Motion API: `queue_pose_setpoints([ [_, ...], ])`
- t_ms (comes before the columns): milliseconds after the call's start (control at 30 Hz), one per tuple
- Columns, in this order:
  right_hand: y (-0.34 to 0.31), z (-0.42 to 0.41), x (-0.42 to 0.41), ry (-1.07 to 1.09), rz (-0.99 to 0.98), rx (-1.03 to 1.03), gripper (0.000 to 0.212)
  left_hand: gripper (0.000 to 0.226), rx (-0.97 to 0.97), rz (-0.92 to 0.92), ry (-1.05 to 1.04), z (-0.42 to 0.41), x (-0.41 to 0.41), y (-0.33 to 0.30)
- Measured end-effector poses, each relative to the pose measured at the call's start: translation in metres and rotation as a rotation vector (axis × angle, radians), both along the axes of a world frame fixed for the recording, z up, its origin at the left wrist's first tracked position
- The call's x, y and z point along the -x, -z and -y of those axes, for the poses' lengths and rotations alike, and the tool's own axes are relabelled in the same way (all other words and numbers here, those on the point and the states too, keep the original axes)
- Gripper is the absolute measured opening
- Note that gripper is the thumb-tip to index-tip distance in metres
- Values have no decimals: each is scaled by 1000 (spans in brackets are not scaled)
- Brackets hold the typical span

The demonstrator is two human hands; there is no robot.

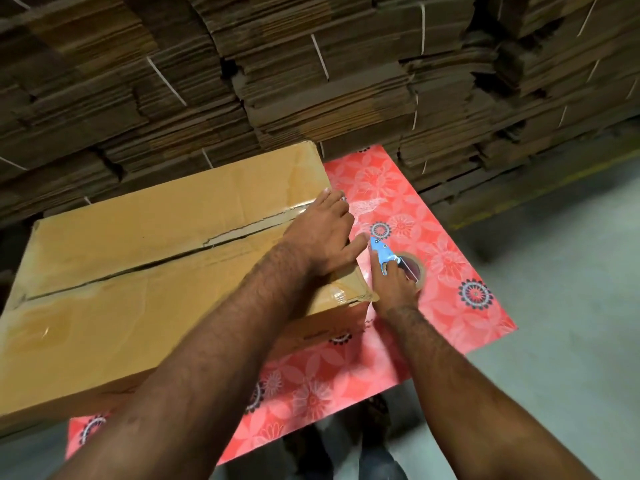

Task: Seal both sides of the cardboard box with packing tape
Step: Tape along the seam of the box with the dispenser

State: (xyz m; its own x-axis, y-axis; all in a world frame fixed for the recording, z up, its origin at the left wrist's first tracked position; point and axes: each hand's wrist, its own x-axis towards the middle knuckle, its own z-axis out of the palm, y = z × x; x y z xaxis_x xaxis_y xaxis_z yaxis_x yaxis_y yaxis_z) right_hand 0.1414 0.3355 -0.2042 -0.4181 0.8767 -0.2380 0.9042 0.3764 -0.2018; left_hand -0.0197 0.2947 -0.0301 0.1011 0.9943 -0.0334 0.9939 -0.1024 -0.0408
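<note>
On the red floral table [433, 209], the left hand [323, 233] presses the cardboard box [138, 271] with flat fingers; right-hand [394, 289] fingers clamp the blue tape dispenser [382, 252].

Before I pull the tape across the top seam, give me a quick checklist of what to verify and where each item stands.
1. Brown cardboard box rests on the red flowered table: ok.
2. Left hand presses the flaps flat at the right end: ok.
3. Top seam closed: not ok, a gap shows.
4. Right hand grips the blue tape dispenser: ok.
5. Tape end stuck to the box side: cannot tell.
</note>
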Motion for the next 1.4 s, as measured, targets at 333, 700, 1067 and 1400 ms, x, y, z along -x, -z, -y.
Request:
queue_pose_setpoints([
  [333, -156, -18, 40, -20, -740, -193, 49, 61, -21, 356, -249, 70, 41, -6],
  [700, -158, 31, 85, -372, -112, -268, 56, 65, 123, 201, -394, 151, 91, 7],
  [1067, -169, 118, 147, -423, -56, -171, 75, 66, 55, 208, -477, 201, 129, 9],
  [1400, -165, 122, 154, -518, -9, -85, 72, 64, 135, 185, -571, 236, 151, 8],
])
